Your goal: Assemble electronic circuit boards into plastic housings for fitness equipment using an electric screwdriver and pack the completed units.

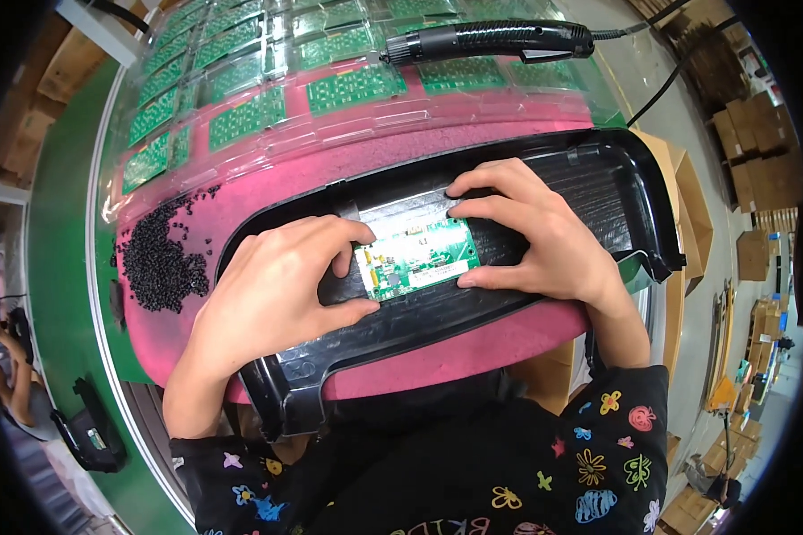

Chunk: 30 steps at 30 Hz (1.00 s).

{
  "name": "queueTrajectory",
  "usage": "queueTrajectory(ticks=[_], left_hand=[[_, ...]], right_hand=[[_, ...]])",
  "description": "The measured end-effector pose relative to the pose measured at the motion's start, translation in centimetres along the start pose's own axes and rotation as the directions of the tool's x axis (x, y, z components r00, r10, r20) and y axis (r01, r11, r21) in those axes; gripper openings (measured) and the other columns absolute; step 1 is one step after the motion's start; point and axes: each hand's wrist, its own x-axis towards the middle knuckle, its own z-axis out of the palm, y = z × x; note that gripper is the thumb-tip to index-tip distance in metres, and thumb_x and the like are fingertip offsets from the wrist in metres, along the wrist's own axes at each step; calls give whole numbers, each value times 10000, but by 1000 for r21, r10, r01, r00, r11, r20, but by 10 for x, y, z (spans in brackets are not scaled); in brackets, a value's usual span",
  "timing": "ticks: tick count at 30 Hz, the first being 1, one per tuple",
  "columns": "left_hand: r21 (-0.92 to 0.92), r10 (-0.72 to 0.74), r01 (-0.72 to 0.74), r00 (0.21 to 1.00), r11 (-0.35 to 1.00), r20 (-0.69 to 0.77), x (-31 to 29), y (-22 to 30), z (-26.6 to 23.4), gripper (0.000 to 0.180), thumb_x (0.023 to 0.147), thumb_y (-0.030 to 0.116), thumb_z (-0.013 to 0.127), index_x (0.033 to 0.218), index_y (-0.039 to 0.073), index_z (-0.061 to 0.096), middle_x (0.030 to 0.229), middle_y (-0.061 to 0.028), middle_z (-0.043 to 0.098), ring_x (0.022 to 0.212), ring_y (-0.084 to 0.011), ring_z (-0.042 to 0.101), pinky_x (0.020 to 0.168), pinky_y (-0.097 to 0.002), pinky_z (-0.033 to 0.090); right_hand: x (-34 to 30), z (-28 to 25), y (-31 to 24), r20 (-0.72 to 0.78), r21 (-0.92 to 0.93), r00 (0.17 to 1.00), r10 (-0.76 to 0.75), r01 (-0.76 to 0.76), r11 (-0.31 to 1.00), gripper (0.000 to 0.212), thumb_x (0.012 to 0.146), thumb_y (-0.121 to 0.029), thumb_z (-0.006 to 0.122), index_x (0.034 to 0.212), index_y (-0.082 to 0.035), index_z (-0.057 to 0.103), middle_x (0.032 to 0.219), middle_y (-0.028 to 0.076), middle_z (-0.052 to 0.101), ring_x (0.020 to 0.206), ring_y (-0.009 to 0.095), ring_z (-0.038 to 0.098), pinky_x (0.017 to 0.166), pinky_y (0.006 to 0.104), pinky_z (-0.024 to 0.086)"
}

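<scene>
A green circuit board (419,259) lies in the middle of a long black plastic housing (589,192), which rests hollow side up on the pink mat. My left hand (281,281) grips the board's left end, thumb at the lower corner and fingers at the upper one. At the right end, my right hand (531,227) has its thumb on the lower edge and its fingers at the upper edge. A pale, shiny rectangle shows just above the board. Whether the board sits flat against the housing's floor, I cannot tell.
Small black screws (156,263) form a pile on the pink mat (410,352) at the left. Behind are clear plastic trays with several circuit boards (352,86), and a black electric screwdriver (491,42) lies across them. Cardboard boxes (758,178) stand right; another person (18,383) works far left.
</scene>
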Motion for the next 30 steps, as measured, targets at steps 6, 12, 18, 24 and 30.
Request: queueTrajectory(ticks=[6,12,18,24,30], left_hand=[[25,-19,18,998,1000,56,4,3,-4,476,665,172,825,1065,36,606,770,-77,575,715,-288,616,610,-398,489],[37,25,-25,1000,999,-7,-4,3,-2,498,647,161,840,1081,50,622,749,-60,528,670,-220,563,598,-341,464],[35,118,-115,987,993,-108,-10,-1,2,523,681,178,836,1139,51,617,761,-57,554,668,-209,578,597,-337,471],[-31,-79,72,908,997,-411,-22,-15,-29,185,833,108,718,985,15,670,687,-50,613,600,-114,576,544,-269,446],[-69,-109,85,809,994,-578,-11,-32,-50,126,859,95,677,914,-18,676,695,-67,653,616,-108,572,576,-261,448]], right_hand=[[1,-1,1,-1,-4,1000,9,-9,1000,545,617,-172,867,1088,-31,631,1199,103,581,1130,315,537,957,407,462],[0,-1,-5,17,-2,1000,11,-11,1000,535,638,-181,856,1091,-16,622,1203,105,565,1136,306,526,966,391,456],[7,-8,-33,-69,-55,998,-13,9,998,552,655,-169,842,1129,-18,603,1129,121,599,1064,325,572,902,391,482],[32,1,-128,-228,-12,964,-136,137,990,418,694,-124,802,1067,-64,624,1035,124,647,960,313,620,799,406,498],[42,-27,-144,-124,-79,980,-153,143,986,381,709,-186,791,1037,-86,623,998,109,646,897,291,609,747,385,493]])
